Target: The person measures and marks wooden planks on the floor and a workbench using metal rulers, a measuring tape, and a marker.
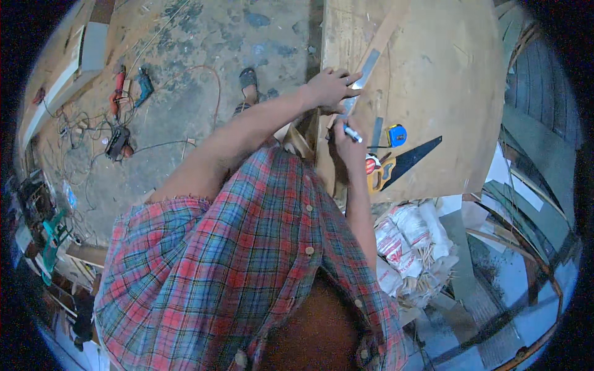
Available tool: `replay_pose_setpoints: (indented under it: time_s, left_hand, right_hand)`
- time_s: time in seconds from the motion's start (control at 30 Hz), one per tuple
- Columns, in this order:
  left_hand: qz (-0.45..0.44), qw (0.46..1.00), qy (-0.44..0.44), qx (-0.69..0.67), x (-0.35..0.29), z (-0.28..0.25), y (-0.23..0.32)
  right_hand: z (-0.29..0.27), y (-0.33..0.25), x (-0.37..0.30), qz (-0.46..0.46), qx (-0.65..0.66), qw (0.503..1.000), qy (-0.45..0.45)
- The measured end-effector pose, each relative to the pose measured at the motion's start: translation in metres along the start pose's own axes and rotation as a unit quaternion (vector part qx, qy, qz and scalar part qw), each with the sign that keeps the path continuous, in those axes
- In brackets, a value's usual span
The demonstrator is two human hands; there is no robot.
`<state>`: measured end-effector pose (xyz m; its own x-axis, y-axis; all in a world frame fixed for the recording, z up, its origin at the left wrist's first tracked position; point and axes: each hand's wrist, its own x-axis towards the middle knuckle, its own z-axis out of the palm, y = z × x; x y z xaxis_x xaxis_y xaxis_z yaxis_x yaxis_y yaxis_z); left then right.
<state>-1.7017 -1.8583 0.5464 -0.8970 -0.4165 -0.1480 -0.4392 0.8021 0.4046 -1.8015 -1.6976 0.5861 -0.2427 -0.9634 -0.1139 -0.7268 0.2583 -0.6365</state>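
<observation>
A metal ruler lies along a narrow wooden strip on a large plywood sheet. My left hand presses on the ruler with its fingers spread. Just nearer to me, my right hand is closed around a white and blue marker; its writing tip is hidden by the hand. Right of that hand are a blue tape measure, a handsaw with a yellow-orange handle, and a round white and red item. A thin grey strip lies between the marker and the tape measure.
Left on the stained concrete floor are a red power tool, a teal drill, a dark power tool and tangled cables. White sacks stand near right, beside scattered offcuts. A sandaled foot shows beyond my left forearm.
</observation>
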Motion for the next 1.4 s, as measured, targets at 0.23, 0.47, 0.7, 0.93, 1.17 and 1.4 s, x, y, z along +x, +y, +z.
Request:
replay_pose_setpoints:
  time_s: [0.23, 0.47, 0.7, 0.93, 1.17, 1.4]
  left_hand:
    - [0.002, 1.000, 0.004, -0.009, 0.004, -0.001, -0.001]
    - [0.005, 1.000, 0.013, -0.013, 0.002, 0.002, -0.001]
    - [0.010, 1.000, 0.024, -0.004, 0.000, 0.000, -0.004]
    - [0.042, 0.997, 0.061, -0.030, 0.001, 0.013, -0.010]
    - [0.038, 0.948, 0.148, -0.279, -0.020, 0.008, -0.037]
    - [-0.133, 0.900, 0.168, -0.379, -0.123, 0.024, -0.100]
  right_hand:
    - [0.001, -0.006, -0.009, 0.079, 0.027, 0.996, -0.024]
    - [0.001, -0.002, -0.007, 0.099, 0.043, 0.994, -0.010]
    - [0.001, 0.015, -0.012, 0.124, 0.104, 0.986, 0.024]
    - [0.001, 0.017, -0.030, -0.040, -0.125, 0.987, 0.088]
    - [0.016, 0.025, -0.025, 0.015, -0.098, 0.982, 0.162]
    - [0.012, 0.026, -0.006, 0.086, -0.046, 0.939, 0.330]
